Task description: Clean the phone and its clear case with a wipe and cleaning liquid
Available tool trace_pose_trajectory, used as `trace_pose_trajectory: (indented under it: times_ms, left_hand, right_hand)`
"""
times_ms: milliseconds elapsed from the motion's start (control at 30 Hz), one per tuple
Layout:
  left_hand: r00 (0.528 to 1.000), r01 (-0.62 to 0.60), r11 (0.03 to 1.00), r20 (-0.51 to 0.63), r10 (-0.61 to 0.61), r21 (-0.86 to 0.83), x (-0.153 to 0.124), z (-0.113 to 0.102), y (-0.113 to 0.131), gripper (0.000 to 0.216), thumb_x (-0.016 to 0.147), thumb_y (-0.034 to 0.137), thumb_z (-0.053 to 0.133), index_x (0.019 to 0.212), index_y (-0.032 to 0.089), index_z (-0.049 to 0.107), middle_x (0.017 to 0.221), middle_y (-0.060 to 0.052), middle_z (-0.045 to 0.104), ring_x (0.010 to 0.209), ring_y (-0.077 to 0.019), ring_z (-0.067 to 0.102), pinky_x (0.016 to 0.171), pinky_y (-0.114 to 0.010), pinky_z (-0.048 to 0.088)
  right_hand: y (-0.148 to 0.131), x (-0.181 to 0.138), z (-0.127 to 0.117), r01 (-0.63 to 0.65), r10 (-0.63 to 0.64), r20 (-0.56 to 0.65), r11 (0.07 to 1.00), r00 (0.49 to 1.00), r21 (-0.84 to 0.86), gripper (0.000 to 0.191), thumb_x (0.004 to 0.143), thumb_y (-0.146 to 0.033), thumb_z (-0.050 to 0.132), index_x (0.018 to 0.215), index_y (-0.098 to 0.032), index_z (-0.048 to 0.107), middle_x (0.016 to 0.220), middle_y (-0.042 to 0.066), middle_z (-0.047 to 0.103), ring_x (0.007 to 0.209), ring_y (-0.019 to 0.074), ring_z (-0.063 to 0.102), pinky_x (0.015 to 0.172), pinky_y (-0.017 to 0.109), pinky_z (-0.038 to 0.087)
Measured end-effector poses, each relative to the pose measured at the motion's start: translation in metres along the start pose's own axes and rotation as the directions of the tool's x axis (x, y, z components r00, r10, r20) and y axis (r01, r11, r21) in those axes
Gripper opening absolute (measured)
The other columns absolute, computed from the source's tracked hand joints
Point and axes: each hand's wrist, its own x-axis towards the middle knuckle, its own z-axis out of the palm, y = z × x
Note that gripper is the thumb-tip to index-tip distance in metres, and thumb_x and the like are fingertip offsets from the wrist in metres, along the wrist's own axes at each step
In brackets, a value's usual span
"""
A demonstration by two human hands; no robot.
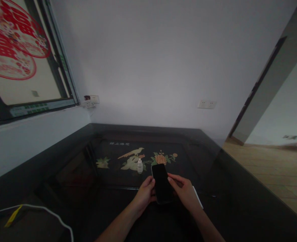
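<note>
A black smartphone (161, 185) with a dark screen is held up between both hands over the dark table. My left hand (145, 193) is closed round its left edge, the thumb on the near side. At the opposite edge, my right hand (183, 188) grips with thumb and fingers. Just beyond the phone, to the left, a small white dropper bottle (140, 166) stands upright on the table. Partly hidden behind my right wrist lies a thin white object (197, 197), whose kind I cannot tell.
The glossy black table (70, 161) bears an inlaid bird-and-flower picture (133, 154). A white cable (46, 208) with a yellow tag (13, 216) runs across the lower left. Wall sockets (207, 104) sit on the wall behind. A window (29, 60) is at left.
</note>
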Motion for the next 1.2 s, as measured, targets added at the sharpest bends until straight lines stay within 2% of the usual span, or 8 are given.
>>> trace_pose_trajectory:
  times_ms: [100, 267, 433, 600, 800, 967, 1200]
  left_hand:
    - [1.000, -0.008, 1.000, -0.017, 0.009, 0.016, -0.001, 0.001, 0.002, 0.042, 0.081, 0.051, 0.076, 0.104, 0.021, 0.057, 0.081, 0.002, 0.062, 0.065, -0.0121, 0.062, 0.064, -0.026, 0.051]
    - [0.999, -0.009, 1.000, -0.033, 0.009, 0.018, -0.002, 0.000, 0.002, 0.043, 0.081, 0.051, 0.076, 0.105, 0.020, 0.059, 0.077, 0.003, 0.059, 0.062, -0.0105, 0.058, 0.061, -0.023, 0.047]
    - [0.998, -0.061, 0.998, -0.006, 0.061, -0.007, -0.001, 0.000, -0.001, 0.052, 0.075, 0.058, 0.079, 0.104, 0.020, 0.059, 0.074, 0.004, 0.056, 0.060, -0.0100, 0.053, 0.059, -0.022, 0.043]
    - [0.983, -0.164, 0.985, -0.079, 0.168, 0.059, 0.001, -0.003, -0.004, 0.057, 0.072, 0.068, 0.077, 0.092, 0.021, 0.052, 0.075, 0.005, 0.053, 0.066, -0.0109, 0.050, 0.064, -0.022, 0.041]
    - [0.968, -0.202, 0.942, -0.094, 0.235, 0.269, -0.002, -0.005, -0.005, 0.050, 0.083, 0.070, 0.064, 0.097, 0.024, 0.049, 0.073, 0.006, 0.051, 0.067, -0.0135, 0.048, 0.065, -0.023, 0.038]
    - [0.940, -0.293, 0.880, -0.057, 0.337, 0.373, -0.008, 0.000, 0.005, 0.045, 0.089, 0.066, 0.058, 0.097, 0.023, 0.053, 0.078, 0.003, 0.054, 0.071, -0.0153, 0.049, 0.065, -0.024, 0.039]
    - [0.941, -0.287, 0.874, -0.055, 0.334, 0.393, -0.004, -0.007, 0.001, 0.036, 0.089, 0.056, 0.064, 0.097, 0.022, 0.056, 0.076, 0.002, 0.057, 0.070, -0.0155, 0.050, 0.064, -0.024, 0.038]
  right_hand:
    - [0.004, 0.002, -0.001, -0.086, 0.085, 0.023, 0.994, 0.996, 0.071, 0.047, 0.075, -0.054, 0.079, 0.108, -0.020, 0.079, 0.113, 0.010, 0.077, 0.107, 0.0333, 0.072, 0.064, 0.035, 0.064]
    - [0.008, 0.005, -0.005, -0.154, 0.153, 0.026, 0.986, 0.988, 0.067, 0.050, 0.071, -0.054, 0.083, 0.108, -0.021, 0.075, 0.099, 0.006, 0.077, 0.095, 0.0272, 0.073, 0.062, 0.031, 0.062]
    - [0.008, -0.001, -0.001, -0.241, 0.188, 0.232, 0.943, 0.954, 0.230, 0.049, 0.082, -0.057, 0.075, 0.112, -0.018, 0.072, 0.108, 0.009, 0.077, 0.104, 0.0267, 0.073, 0.075, 0.033, 0.063]
    - [0.005, -0.005, 0.003, -0.338, 0.233, 0.353, 0.900, 0.906, 0.276, 0.047, 0.087, -0.055, 0.072, 0.113, -0.016, 0.071, 0.107, 0.012, 0.078, 0.095, 0.0244, 0.076, 0.070, 0.031, 0.061]
    - [0.010, -0.003, 0.002, -0.366, 0.256, 0.374, 0.892, 0.891, 0.263, 0.044, 0.089, -0.053, 0.071, 0.107, -0.013, 0.073, 0.096, 0.012, 0.080, 0.081, 0.0195, 0.077, 0.068, 0.026, 0.058]
    - [0.006, -0.004, 0.000, -0.370, 0.243, 0.414, 0.892, 0.877, 0.259, 0.046, 0.087, -0.053, 0.073, 0.108, -0.012, 0.074, 0.100, 0.012, 0.080, 0.084, 0.0195, 0.078, 0.074, 0.027, 0.058]
    - [0.000, -0.006, -0.001, -0.349, 0.239, 0.378, 0.903, 0.894, 0.253, 0.043, 0.085, -0.051, 0.076, 0.104, -0.012, 0.075, 0.096, 0.011, 0.080, 0.086, 0.0196, 0.077, 0.081, 0.030, 0.058]
